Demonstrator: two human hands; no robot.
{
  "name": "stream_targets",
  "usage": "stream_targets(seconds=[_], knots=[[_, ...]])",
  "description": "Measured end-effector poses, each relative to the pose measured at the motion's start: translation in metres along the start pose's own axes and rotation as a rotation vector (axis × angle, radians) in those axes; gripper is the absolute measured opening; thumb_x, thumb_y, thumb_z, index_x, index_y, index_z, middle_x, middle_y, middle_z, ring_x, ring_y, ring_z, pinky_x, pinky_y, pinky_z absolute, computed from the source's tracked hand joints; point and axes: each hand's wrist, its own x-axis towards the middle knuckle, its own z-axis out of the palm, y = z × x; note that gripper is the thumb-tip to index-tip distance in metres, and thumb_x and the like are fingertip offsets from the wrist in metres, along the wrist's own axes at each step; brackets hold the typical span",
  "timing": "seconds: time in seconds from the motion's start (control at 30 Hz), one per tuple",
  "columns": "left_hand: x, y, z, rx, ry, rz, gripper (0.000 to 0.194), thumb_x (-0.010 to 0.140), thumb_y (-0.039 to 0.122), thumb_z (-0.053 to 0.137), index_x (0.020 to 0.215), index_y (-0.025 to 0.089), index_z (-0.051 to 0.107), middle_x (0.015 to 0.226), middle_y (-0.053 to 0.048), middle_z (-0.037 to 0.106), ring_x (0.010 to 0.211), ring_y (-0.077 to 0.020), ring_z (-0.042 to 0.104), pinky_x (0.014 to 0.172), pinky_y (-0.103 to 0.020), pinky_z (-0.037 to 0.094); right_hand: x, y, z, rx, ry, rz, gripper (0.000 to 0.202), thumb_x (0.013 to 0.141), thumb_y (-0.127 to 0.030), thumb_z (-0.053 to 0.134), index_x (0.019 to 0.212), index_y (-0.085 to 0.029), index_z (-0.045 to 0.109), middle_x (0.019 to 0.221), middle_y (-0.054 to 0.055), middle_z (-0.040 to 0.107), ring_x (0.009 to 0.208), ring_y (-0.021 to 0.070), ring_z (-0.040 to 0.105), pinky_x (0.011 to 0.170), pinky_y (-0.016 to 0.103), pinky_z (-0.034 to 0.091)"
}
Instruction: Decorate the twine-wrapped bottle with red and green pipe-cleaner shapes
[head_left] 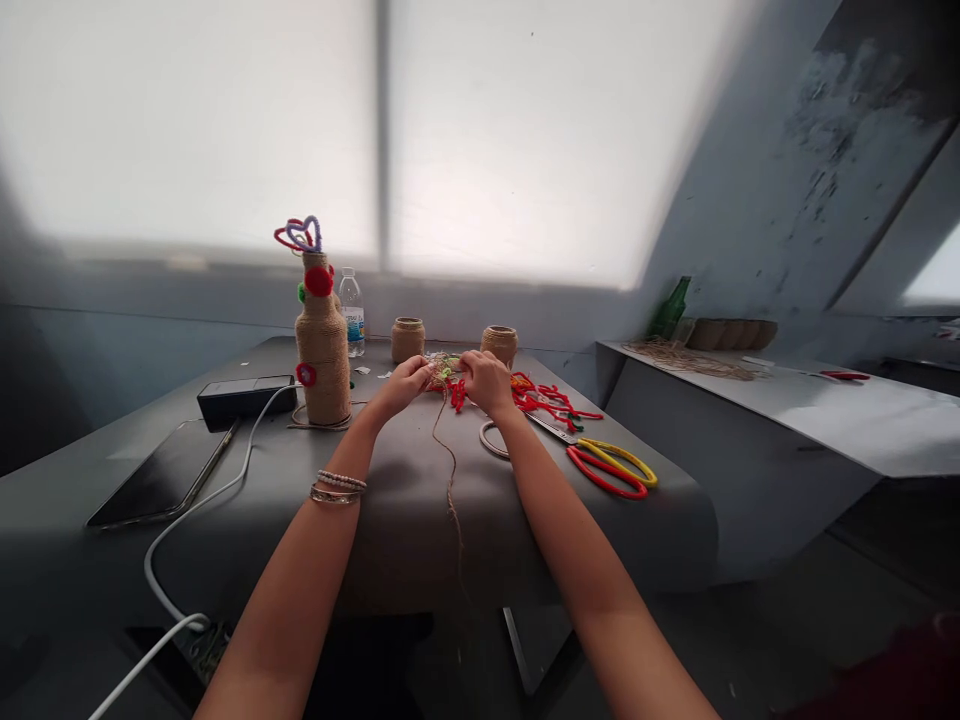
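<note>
Both hands are close together over the middle of the table. My left hand (409, 382) is closed, its fingertips pinching jute twine (451, 470). My right hand (487, 382) is also closed, fingers pinched at the twine just across from it; its fingertips are partly hidden. From between the hands, the twine's loose end hangs over the table's front edge. Small light-green and pale bits (448, 366) lie around the fingertips, too small to name. Red fuzzy pipe-cleaner pieces (551, 400) are spread beside my right hand. Scissors (611, 468) with red and yellow handles lie to the right.
A twine-wrapped bottle (322, 345) with pompoms stands left, before a water bottle (352, 315). Two twine-wrapped jars (408, 341) (500, 343) stand behind. A phone (161, 475), black box (246, 402), white cable (244, 470) and ring (491, 441) lie on the table (405, 500).
</note>
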Motion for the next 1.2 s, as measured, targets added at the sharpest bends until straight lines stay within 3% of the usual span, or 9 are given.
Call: stream_targets(seconds=[0.17, 0.3, 0.47, 0.57, 0.73, 0.87, 1.03, 1.1, 1.2], knots=[[-0.003, 0.006, 0.000, -0.058, 0.045, -0.026, 0.030, 0.086, 0.013, 0.051, 0.057, 0.017, 0.041, 0.046, 0.007, 0.033, 0.042, -0.0059, 0.026, 0.042, -0.019, 0.021, 0.009, 0.027, -0.006, 0.197, 0.141, 0.583, 0.030, 0.092, -0.034, 0.040, 0.076, -0.019, 0.061, 0.082, 0.010, 0.067, 0.073, 0.0212, 0.055, 0.063, 0.029, 0.032], [-0.004, 0.008, 0.000, -0.059, 0.058, -0.066, 0.029, 0.088, 0.010, 0.046, 0.059, 0.017, 0.042, 0.047, 0.006, 0.035, 0.041, -0.0059, 0.026, 0.041, -0.019, 0.021, 0.010, 0.034, -0.010, 0.339, 0.152, 0.732, 0.036, 0.090, -0.043, 0.041, 0.073, -0.019, 0.062, 0.080, 0.007, 0.068, 0.068, 0.0180, 0.055, 0.061, 0.028, 0.033], [-0.004, 0.009, 0.001, -0.032, 0.057, -0.071, 0.030, 0.089, 0.009, 0.044, 0.060, 0.017, 0.042, 0.048, 0.007, 0.035, 0.041, -0.0058, 0.028, 0.041, -0.020, 0.021, 0.005, 0.031, -0.008, 0.287, 0.014, 0.631, 0.025, 0.080, -0.041, 0.058, 0.074, -0.019, 0.066, 0.079, 0.006, 0.069, 0.073, 0.0185, 0.058, 0.065, 0.029, 0.037], [-0.004, 0.008, 0.001, -0.014, 0.057, -0.077, 0.031, 0.089, 0.009, 0.044, 0.059, 0.017, 0.041, 0.047, 0.007, 0.035, 0.041, -0.0059, 0.027, 0.041, -0.020, 0.020, 0.004, 0.030, -0.008, 0.246, 0.043, 0.575, 0.018, 0.074, -0.033, 0.066, 0.088, -0.021, 0.069, 0.086, 0.005, 0.070, 0.081, 0.0196, 0.060, 0.072, 0.031, 0.040], [-0.003, 0.008, 0.001, -0.019, 0.065, -0.067, 0.033, 0.089, 0.008, 0.044, 0.057, 0.017, 0.040, 0.044, 0.007, 0.034, 0.040, -0.0056, 0.026, 0.041, -0.019, 0.020, 0.004, 0.027, -0.008, 0.106, 0.129, 0.484, 0.023, 0.078, -0.040, 0.063, 0.072, -0.019, 0.071, 0.093, 0.012, 0.069, 0.104, 0.0303, 0.054, 0.088, 0.044, 0.036], [-0.005, 0.011, 0.002, -0.019, 0.063, -0.064, 0.033, 0.088, 0.009, 0.044, 0.057, 0.017, 0.038, 0.045, 0.007, 0.034, 0.041, -0.0058, 0.027, 0.042, -0.019, 0.022, 0.008, 0.018, -0.004, 0.389, 0.154, 0.295, 0.034, 0.082, -0.046, 0.055, 0.065, -0.018, 0.066, 0.093, 0.010, 0.068, 0.098, 0.0252, 0.055, 0.088, 0.038, 0.039], [-0.003, 0.007, 0.000, 0.000, 0.076, -0.032, 0.029, 0.088, 0.010, 0.044, 0.059, 0.017, 0.041, 0.047, 0.007, 0.035, 0.044, -0.0065, 0.029, 0.045, -0.020, 0.023, 0.007, -0.007, -0.001, 0.804, -0.216, 0.095, 0.050, 0.085, -0.061, 0.039, 0.079, -0.017, 0.061, 0.083, 0.005, 0.062, 0.080, 0.0166, 0.057, 0.079, 0.030, 0.044], [0.000, 0.002, -0.001, -0.002, 0.079, -0.002, 0.026, 0.087, 0.012, 0.046, 0.061, 0.016, 0.043, 0.049, 0.007, 0.037, 0.045, -0.0068, 0.031, 0.045, -0.020, 0.024, 0.003, -0.017, -0.002, 0.857, -0.346, 0.031, 0.048, 0.084, -0.062, 0.042, 0.081, -0.018, 0.059, 0.080, 0.003, 0.060, 0.076, 0.0149, 0.055, 0.074, 0.028, 0.044], [0.004, -0.003, -0.004, -0.014, 0.092, 0.011, 0.023, 0.085, 0.012, 0.047, 0.063, 0.016, 0.045, 0.050, 0.006, 0.039, 0.045, -0.0072, 0.033, 0.046, -0.020, 0.025, -0.001, -0.025, -0.002, 0.906, -0.408, -0.023, 0.042, 0.079, -0.059, 0.055, 0.086, -0.018, 0.057, 0.079, 0.001, 0.058, 0.071, 0.0127, 0.052, 0.064, 0.026, 0.042]])
